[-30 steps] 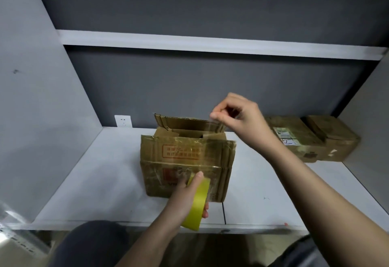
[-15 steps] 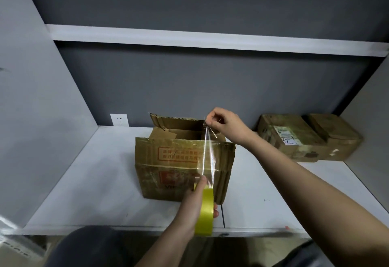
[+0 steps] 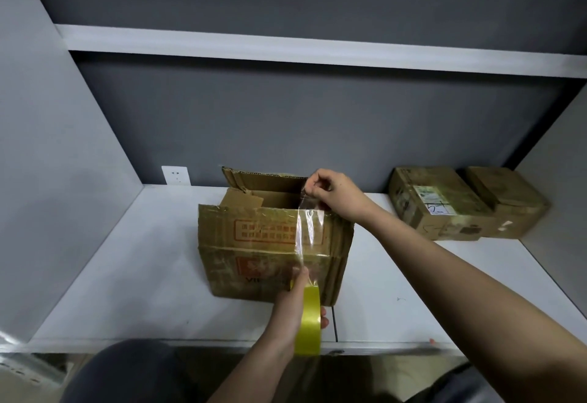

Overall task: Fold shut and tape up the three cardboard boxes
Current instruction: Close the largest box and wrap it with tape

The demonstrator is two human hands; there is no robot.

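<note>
The open cardboard box (image 3: pixel 273 244) stands near the middle of the white counter (image 3: pixel 127 275), a worn brown cube of corrugated board with red print on its front and glossy old tape over its skin. Its far flap (image 3: pixel 263 178) stands up with a ragged fluted edge, a smaller inner flap (image 3: pixel 241 201) leans inward, and the top is not yet closed. A strip of clear tape (image 3: pixel 309 231), thin, shiny and a little wrinkled, runs over the front face of the box, from the roll below to the top edge. Your right hand (image 3: pixel 333 194) pinches the upper end of this strip between thumb and fingers, just above the right part of the box opening. Your left hand (image 3: pixel 293 310) grasps the tape roll (image 3: pixel 307 320), a narrow yellow ring held on edge, low in front of the box near the counter's front edge; your thumb presses close to the place where the strip leaves the roll. On the right, against the dark grey back wall (image 3: pixel 286 123), two closed cardboard boxes (image 3: pixel 438 202) stand touching each other; the nearer one carries a white paper label (image 3: pixel 433 199). A white wall socket (image 3: pixel 176 175) sits to the left behind the open box, and a white shelf (image 3: pixel 286 50) crosses above.
</note>
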